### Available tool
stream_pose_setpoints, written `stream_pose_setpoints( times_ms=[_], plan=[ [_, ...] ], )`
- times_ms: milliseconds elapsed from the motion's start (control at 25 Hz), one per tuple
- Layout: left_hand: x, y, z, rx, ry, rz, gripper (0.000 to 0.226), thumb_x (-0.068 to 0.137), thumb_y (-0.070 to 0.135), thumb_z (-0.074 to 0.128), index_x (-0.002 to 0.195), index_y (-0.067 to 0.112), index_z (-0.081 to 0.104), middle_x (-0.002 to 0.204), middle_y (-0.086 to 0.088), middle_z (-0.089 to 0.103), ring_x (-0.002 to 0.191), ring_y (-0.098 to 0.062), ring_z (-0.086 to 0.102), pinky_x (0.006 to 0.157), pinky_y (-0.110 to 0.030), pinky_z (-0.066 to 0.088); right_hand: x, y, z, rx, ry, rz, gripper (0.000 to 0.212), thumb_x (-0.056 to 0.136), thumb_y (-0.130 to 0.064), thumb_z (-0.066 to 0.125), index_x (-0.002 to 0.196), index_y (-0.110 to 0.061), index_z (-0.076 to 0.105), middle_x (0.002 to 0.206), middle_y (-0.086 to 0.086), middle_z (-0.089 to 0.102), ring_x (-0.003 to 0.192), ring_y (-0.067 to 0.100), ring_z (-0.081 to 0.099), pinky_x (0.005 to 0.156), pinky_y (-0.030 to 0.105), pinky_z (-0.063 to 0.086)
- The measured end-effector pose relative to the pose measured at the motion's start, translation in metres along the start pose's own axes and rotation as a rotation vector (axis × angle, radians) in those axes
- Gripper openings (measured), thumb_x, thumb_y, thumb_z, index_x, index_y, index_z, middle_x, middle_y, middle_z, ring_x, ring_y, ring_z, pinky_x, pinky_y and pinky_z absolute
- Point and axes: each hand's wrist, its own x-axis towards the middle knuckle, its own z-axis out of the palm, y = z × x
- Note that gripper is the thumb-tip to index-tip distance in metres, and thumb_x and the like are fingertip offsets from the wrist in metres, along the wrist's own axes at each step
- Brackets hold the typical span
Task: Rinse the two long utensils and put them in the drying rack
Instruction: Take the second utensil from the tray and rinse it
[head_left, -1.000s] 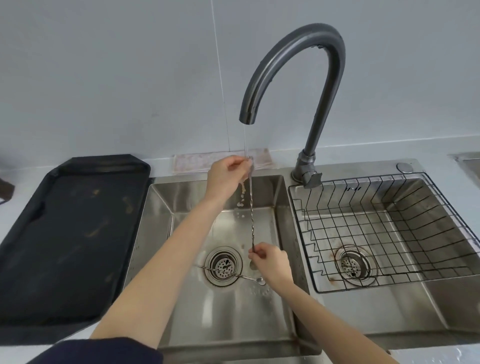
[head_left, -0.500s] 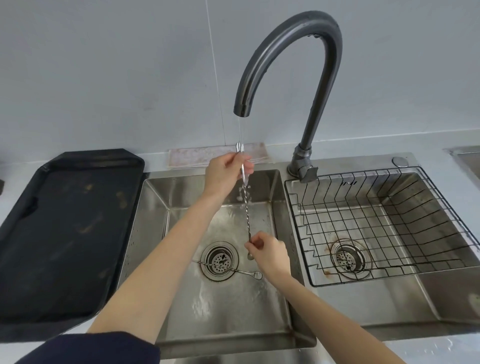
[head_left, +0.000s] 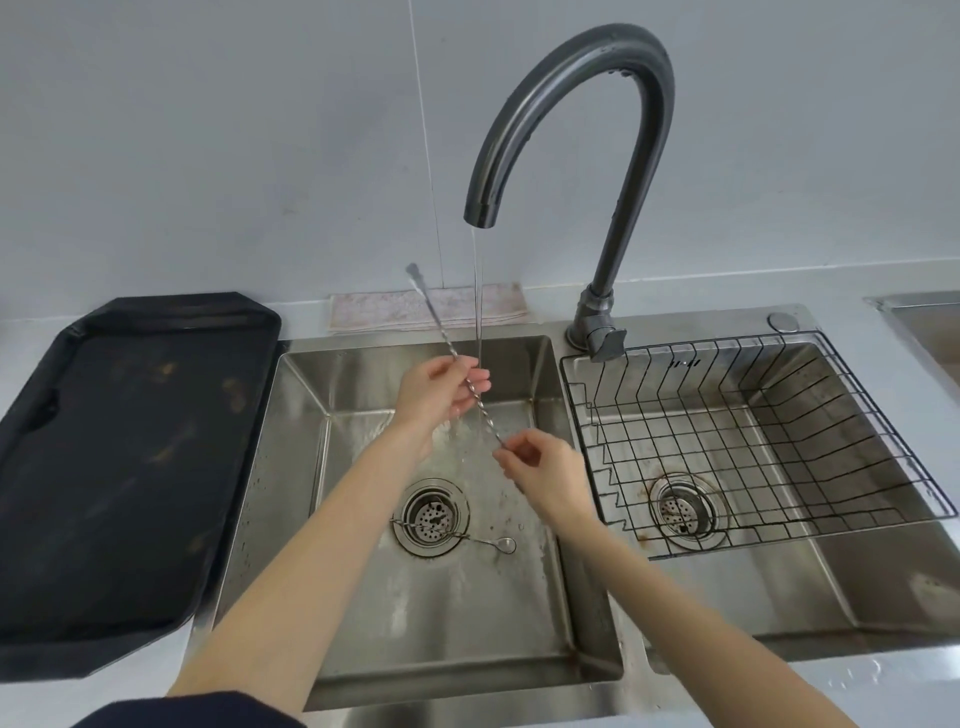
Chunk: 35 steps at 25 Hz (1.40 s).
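Utensil one (head_left: 470, 384) we are rinsing, left hand (head_left: 434, 395) and right hand (head_left: 540, 470) pinching it. Second utensil (head_left: 467, 538) is waiting in sink (head_left: 540, 613); drying rack (head_left: 779, 415) holding nothing.

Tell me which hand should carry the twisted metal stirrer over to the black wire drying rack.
Right. The right hand pinches the twisted metal stirrer's lower end and is nearer the black wire drying rack in the right basin; the left hand would probably have to cross over.

Head view — downward, close over sink (head_left: 550, 395)
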Motion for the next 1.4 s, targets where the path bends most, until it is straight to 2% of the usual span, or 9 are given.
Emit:
stream_pose_setpoints(
  times_ms=[200, 320, 440, 560, 760, 880, 1000, 1160, 1400],
  plan=[
    [0.006, 0.0, -0.02, -0.458, 0.028, -0.198, 0.021, 0.096, 0.011, 0.04, 0.084, 0.009, 0.056, 0.086, -0.002, 0.064, 0.083, -0.011, 0.061, 0.077, -0.022, 0.054, 0.021, -0.033, -0.043, 0.048, -0.069, -0.102, 0.01, 0.087, -0.019, 0.062, 0.089, -0.012, 0.069, 0.065, -0.011, 0.064, 0.055, -0.006, 0.06, 0.059, 0.008, 0.049],
    [0.004, -0.004, -0.029, -0.571, 0.027, -0.292, 0.026, 0.097, 0.011, 0.036, 0.079, 0.008, 0.055, 0.075, -0.001, 0.07, 0.083, -0.011, 0.059, 0.078, -0.026, 0.05, 0.036, -0.053, -0.048, 0.121, -0.057, -0.151, 0.007, 0.086, -0.017, 0.064, 0.089, -0.014, 0.069, 0.075, -0.001, 0.069, 0.07, 0.009, 0.067, 0.077, 0.02, 0.053],
    [0.002, -0.008, -0.032, -0.545, 0.032, -0.382, 0.028, 0.097, 0.014, 0.038, 0.075, 0.009, 0.055, 0.048, 0.004, 0.071, 0.065, -0.009, 0.066, 0.061, -0.02, 0.053, 0.052, -0.072, -0.04, 0.214, -0.021, -0.16, 0.008, 0.085, -0.014, 0.064, 0.078, -0.015, 0.069, 0.071, 0.0, 0.068, 0.071, 0.014, 0.067, 0.076, 0.026, 0.054],
    [0.003, -0.012, -0.033, -0.532, 0.044, -0.437, 0.027, 0.096, 0.019, 0.043, 0.073, 0.01, 0.054, 0.046, 0.003, 0.07, 0.044, -0.007, 0.068, 0.042, -0.015, 0.053, 0.062, -0.09, -0.03, 0.383, -0.047, -0.134, 0.015, 0.086, -0.008, 0.062, 0.092, 0.005, 0.066, 0.076, -0.001, 0.065, 0.052, -0.005, 0.063, 0.06, 0.008, 0.052],
    [0.01, -0.018, -0.035, -0.316, -0.02, -0.465, 0.024, 0.095, 0.025, 0.044, 0.077, 0.013, 0.053, 0.05, 0.005, 0.072, 0.046, -0.005, 0.068, 0.05, -0.018, 0.051, 0.068, -0.102, -0.021, 0.426, -0.069, -0.132, 0.023, 0.093, -0.006, 0.051, 0.111, 0.003, 0.062, 0.088, 0.003, 0.065, 0.064, 0.001, 0.061, 0.066, 0.01, 0.053],
    [0.008, -0.016, -0.027, 0.041, 0.009, -0.237, 0.014, 0.094, 0.02, 0.048, 0.097, 0.009, 0.056, 0.073, 0.004, 0.071, 0.065, -0.008, 0.066, 0.068, -0.023, 0.047, 0.068, -0.102, -0.022, 0.343, -0.035, -0.16, 0.021, 0.093, -0.013, 0.053, 0.103, 0.0, 0.066, 0.074, -0.007, 0.064, 0.057, -0.003, 0.06, 0.062, 0.008, 0.052],
    [0.005, -0.003, -0.015, 0.358, 0.075, 0.114, 0.03, 0.088, 0.019, 0.057, 0.115, 0.007, 0.051, 0.103, 0.0, 0.057, 0.092, -0.013, 0.054, 0.085, -0.027, 0.045, 0.065, -0.103, -0.022, 0.285, 0.006, -0.17, 0.021, 0.093, -0.017, 0.054, 0.097, -0.002, 0.068, 0.071, -0.009, 0.064, 0.062, 0.003, 0.061, 0.071, 0.019, 0.055],
    [0.007, 0.015, 0.003, 0.477, 0.021, 0.334, 0.014, 0.086, 0.015, 0.059, 0.096, 0.014, 0.05, 0.08, 0.01, 0.053, 0.072, -0.006, 0.051, 0.06, -0.003, 0.04, 0.059, -0.111, -0.024, 0.271, 0.048, -0.196, 0.005, 0.09, -0.015, 0.058, 0.09, -0.014, 0.063, 0.079, 0.0, 0.066, 0.08, 0.021, 0.066, 0.085, 0.037, 0.054],
    [0.009, 0.031, 0.012, 0.607, 0.017, 0.453, 0.027, 0.094, 0.011, 0.04, 0.108, 0.009, 0.063, 0.067, 0.002, 0.062, 0.053, 0.004, 0.053, 0.049, -0.008, 0.037, 0.061, -0.119, -0.038, 0.172, 0.075, -0.285, 0.008, 0.086, -0.014, 0.063, 0.094, -0.011, 0.065, 0.072, -0.006, 0.061, 0.069, 0.011, 0.062, 0.077, 0.029, 0.053]
  ],
)
